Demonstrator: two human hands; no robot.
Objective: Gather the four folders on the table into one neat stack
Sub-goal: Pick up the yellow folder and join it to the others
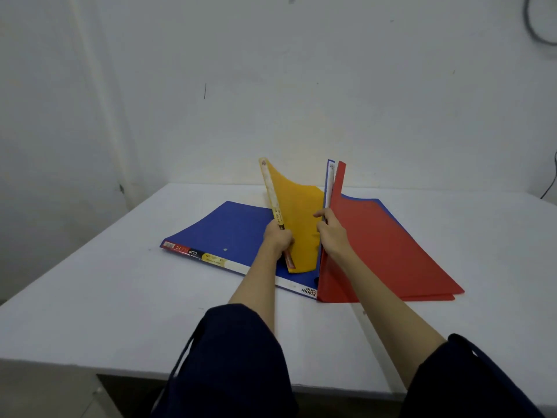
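Note:
A blue folder (224, 230) lies flat on the white table (90, 297), its labelled spine toward me. My left hand (277, 236) grips the spine of a yellow folder (298, 212), held upright on its edge over the blue one. My right hand (330, 230) grips the raised spines of a red folder (388, 248) and a second blue folder (327, 182) behind it. The red folder's body slopes down to the table on the right. Most of the second blue folder is hidden; a blue sliver shows at its far edge.
The table stands against a white wall (271, 101). A dark cable (548, 188) hangs at the far right. My dark sleeves (235, 357) cover the near table edge.

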